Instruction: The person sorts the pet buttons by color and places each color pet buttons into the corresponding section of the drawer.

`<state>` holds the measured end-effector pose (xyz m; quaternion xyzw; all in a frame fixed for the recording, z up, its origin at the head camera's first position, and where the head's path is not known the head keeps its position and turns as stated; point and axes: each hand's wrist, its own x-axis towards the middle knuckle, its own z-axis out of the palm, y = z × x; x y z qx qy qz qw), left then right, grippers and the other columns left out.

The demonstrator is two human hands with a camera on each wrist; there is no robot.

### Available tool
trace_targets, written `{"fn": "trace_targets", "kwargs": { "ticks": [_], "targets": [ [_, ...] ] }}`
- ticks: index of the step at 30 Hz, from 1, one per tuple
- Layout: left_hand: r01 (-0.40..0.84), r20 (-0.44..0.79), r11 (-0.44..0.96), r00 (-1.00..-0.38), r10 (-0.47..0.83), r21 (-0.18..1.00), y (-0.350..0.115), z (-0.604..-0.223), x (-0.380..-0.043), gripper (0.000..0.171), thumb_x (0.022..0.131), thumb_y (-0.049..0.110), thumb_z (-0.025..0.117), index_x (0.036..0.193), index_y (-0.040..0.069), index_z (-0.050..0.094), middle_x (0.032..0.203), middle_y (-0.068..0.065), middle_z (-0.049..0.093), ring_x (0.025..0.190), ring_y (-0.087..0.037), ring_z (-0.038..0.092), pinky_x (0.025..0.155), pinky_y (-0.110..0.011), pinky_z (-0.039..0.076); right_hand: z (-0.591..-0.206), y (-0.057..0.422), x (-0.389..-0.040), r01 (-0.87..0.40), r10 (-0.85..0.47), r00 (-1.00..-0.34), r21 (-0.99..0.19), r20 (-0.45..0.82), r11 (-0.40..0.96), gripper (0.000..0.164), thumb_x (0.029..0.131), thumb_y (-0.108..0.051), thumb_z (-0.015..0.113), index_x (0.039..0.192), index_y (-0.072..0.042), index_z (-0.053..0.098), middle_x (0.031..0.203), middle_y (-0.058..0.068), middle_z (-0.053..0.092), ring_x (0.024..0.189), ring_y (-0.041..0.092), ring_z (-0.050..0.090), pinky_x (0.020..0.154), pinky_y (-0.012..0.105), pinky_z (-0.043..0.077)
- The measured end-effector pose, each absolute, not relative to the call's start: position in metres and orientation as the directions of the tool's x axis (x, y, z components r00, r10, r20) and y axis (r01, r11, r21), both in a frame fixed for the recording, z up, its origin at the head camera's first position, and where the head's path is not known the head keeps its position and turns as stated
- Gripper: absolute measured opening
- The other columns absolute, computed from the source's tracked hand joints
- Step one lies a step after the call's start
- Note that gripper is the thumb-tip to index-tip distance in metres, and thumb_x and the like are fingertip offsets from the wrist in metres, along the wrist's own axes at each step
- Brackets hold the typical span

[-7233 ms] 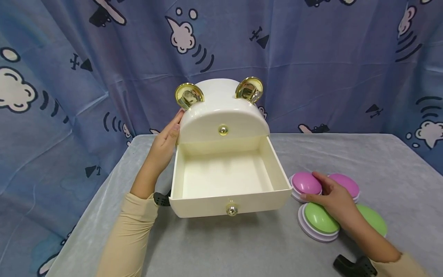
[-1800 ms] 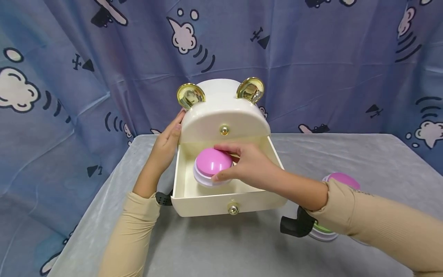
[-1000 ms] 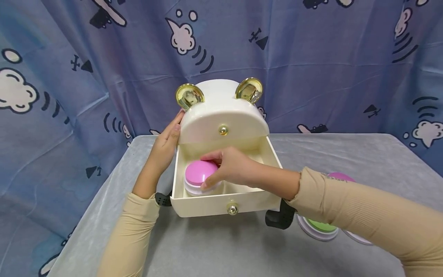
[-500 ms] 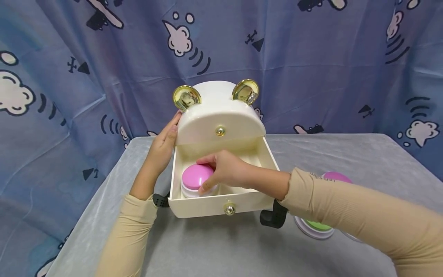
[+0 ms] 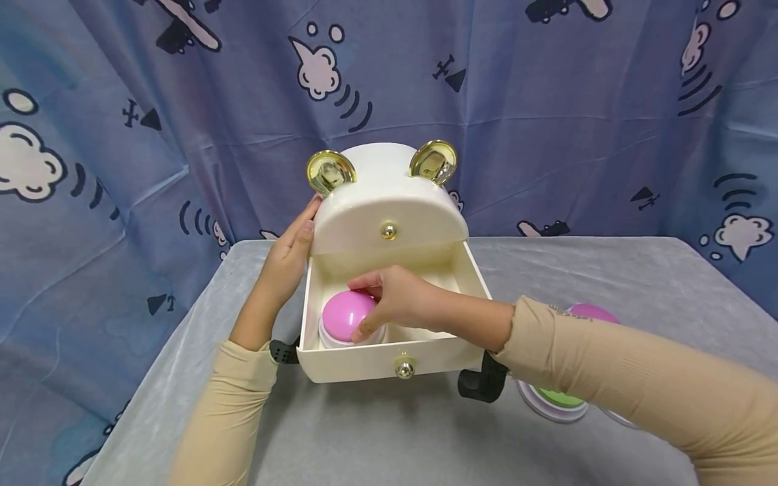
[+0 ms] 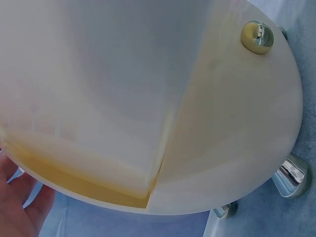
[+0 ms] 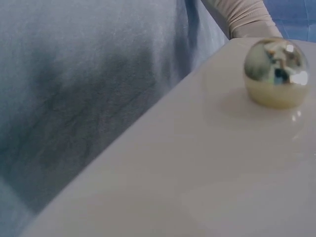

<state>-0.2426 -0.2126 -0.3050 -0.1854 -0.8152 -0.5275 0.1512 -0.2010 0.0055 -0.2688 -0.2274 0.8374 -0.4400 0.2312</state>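
Observation:
A white cabinet (image 5: 389, 196) with gold ears stands with its lower drawer (image 5: 358, 365) pulled out. Along the cabinet's left side lies my left hand (image 5: 286, 260), fingers extended upward against the wall; some of those fingers show at the lower left of the left wrist view. My right hand (image 5: 401, 300) reaches into the drawer and grips a round pink-domed buzzer button (image 5: 346, 316) between thumb and fingers. The button has a white base and sits in the front left corner, its dome tipped toward the front. The right wrist view shows the drawer front with its gold knob (image 7: 276, 74), not the hand.
On the grey-covered table (image 5: 425, 432), right of the cabinet, are another pink button (image 5: 594, 312) and a green button (image 5: 560, 398), partly hidden by my right sleeve (image 5: 608, 364). A patterned blue curtain (image 5: 547, 148) hangs behind.
My right hand has carried the pink buzzer button from the table into the drawer, then shifted it to the front left corner. Lately its dome has tipped slightly. My left hand stays in place.

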Motion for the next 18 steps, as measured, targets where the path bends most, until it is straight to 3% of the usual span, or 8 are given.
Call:
{"fn": "trace_targets", "kwargs": {
  "ticks": [6,12,18],
  "targets": [
    [0.459,0.44,0.378,-0.887,0.141,0.804,-0.213,-0.304,-0.243,0.048,0.11,0.029,0.029,0.156,0.014,0.033,0.165,0.004,0.026,0.153,-0.012,0.022,0.128,-0.033,0.015,-0.261,0.018,-0.198,-0.153,-0.578,-0.795,-0.862,-0.182,0.483,0.073,0.076,-0.006,0.083,0.142,0.001,0.052,0.147,0.014,0.054,0.14,0.029,0.048,0.118,0.04,0.038],
    [0.471,0.452,0.386,-0.88,0.145,0.793,-0.212,-0.304,-0.244,0.049,0.11,0.029,0.029,0.156,0.013,0.033,0.165,0.002,0.026,0.153,-0.013,0.022,0.128,-0.034,0.016,-0.252,0.045,-0.19,-0.167,-0.55,-0.829,-0.895,-0.1,0.414,0.069,0.079,-0.006,0.083,0.141,0.003,0.053,0.144,0.02,0.055,0.138,0.034,0.049,0.115,0.04,0.042],
    [0.459,0.444,0.384,-0.886,0.133,0.801,-0.212,-0.306,-0.244,0.048,0.11,0.029,0.03,0.156,0.014,0.034,0.165,0.002,0.027,0.153,-0.013,0.022,0.128,-0.033,0.016,-0.237,0.079,-0.184,-0.147,-0.521,-0.852,-0.933,-0.049,0.328,0.066,0.079,-0.012,0.084,0.138,-0.002,0.057,0.144,0.016,0.057,0.138,0.032,0.05,0.112,0.036,0.044]
  ]
}}
